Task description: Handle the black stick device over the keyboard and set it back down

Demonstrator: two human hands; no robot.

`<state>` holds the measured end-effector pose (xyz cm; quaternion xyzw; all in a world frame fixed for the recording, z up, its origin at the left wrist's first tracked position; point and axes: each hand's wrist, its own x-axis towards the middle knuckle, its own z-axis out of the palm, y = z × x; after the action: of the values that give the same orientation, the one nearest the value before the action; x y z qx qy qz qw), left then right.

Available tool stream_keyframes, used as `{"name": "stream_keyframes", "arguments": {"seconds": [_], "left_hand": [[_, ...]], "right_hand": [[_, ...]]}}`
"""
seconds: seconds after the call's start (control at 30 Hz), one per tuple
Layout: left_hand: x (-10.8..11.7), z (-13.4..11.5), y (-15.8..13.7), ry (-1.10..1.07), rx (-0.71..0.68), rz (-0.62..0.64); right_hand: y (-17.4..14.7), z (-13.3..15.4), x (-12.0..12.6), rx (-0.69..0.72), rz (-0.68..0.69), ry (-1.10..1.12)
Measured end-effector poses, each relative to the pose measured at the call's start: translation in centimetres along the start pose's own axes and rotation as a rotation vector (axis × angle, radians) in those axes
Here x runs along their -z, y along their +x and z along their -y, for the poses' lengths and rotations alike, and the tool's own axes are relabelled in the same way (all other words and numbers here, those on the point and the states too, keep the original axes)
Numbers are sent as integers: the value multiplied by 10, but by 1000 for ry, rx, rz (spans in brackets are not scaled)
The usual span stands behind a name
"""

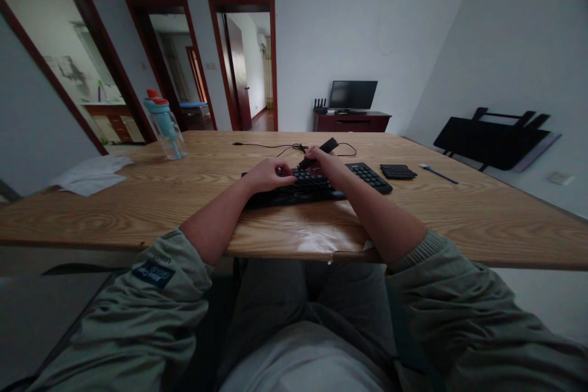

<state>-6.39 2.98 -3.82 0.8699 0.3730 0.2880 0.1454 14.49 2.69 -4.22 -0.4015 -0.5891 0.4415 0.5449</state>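
Note:
A black keyboard lies on the wooden table in front of me. My left hand rests over its left part, thumb and fingers loosely bent and apart, with nothing visible between them. Over the keyboard's middle, my right hand is closed around a black stick-shaped tool. The tool is tilted, its thick end pointing up and to the right and its lower end just above the keys near my left fingers. Its exact kind is unclear. My hands hide part of the keys.
Behind the keyboard lies a black cable. To its right are a flat black piece and a blue-handled brush. At the left stand a clear bottle with a red lid and white paper. The table's near edge is close to me.

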Motion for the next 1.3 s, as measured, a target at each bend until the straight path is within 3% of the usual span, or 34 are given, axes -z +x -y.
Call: {"name": "stream_keyframes", "arguments": {"seconds": [0.27,0.8,1.1,1.3], "left_hand": [[2,6,1,41,4,17],[0,7,0,108,-67,30],[-7,0,0,262,-194,-206],[-13,-5,2,309,-209,-294]], "right_hand": [[0,0,2,130,64,-267],[-1,1,1,33,-55,-231],[-4,6,-6,-57,-130,-136],[-4,2,-11,9,-99,-152]]}}
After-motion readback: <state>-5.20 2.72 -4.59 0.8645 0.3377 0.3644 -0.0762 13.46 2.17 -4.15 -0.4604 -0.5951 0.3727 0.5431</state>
